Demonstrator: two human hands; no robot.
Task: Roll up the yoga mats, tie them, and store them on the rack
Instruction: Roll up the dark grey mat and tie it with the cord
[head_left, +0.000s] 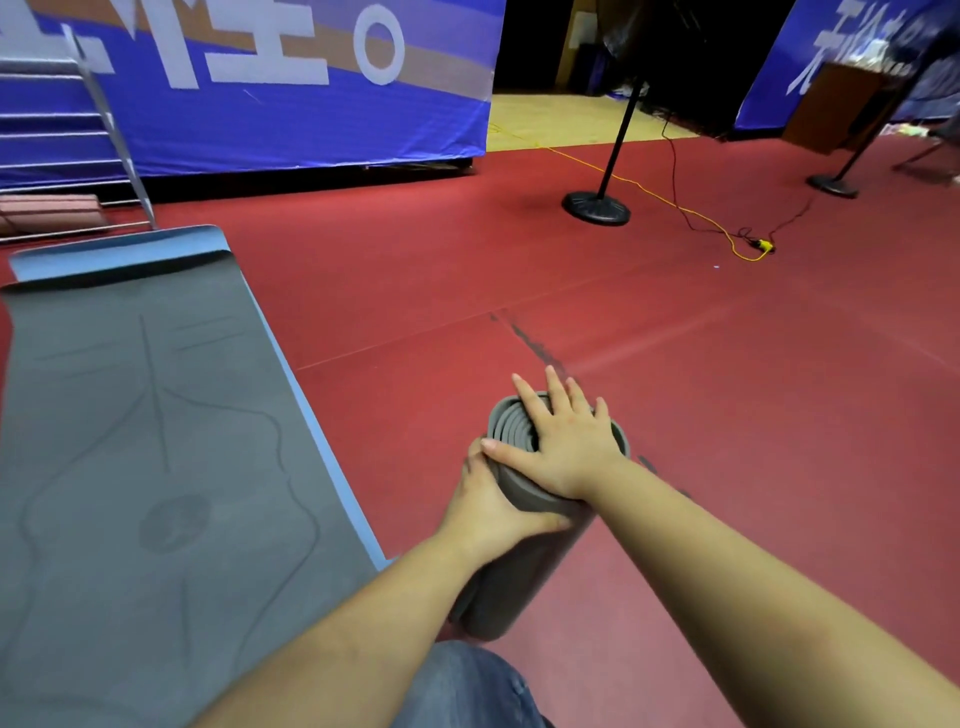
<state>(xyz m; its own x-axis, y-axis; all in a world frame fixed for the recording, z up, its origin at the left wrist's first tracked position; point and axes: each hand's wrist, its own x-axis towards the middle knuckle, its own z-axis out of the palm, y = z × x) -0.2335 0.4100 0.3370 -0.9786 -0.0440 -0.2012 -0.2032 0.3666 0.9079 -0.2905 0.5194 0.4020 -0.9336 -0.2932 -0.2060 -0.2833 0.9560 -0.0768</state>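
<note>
A rolled grey yoga mat (524, 577) stands on end on the red floor, low in the middle of the view. My left hand (488, 499) grips its side near the top, fingers curled round the roll. My right hand (566, 441) lies flat on the spiral top end, fingers straight and spread. A second grey mat with a blue edge (145, 441) lies unrolled on the floor to the left. At the far left stands a metal rack (111, 124) with horizontal bars.
A pink rolled mat (49, 210) lies low on the rack. Two black pole stands (597, 205) (831, 184) stand on the floor at the back right, with yellow and black cables (727, 236) trailing between them. Blue banners line the back. My knee in jeans (467, 686) is at the bottom.
</note>
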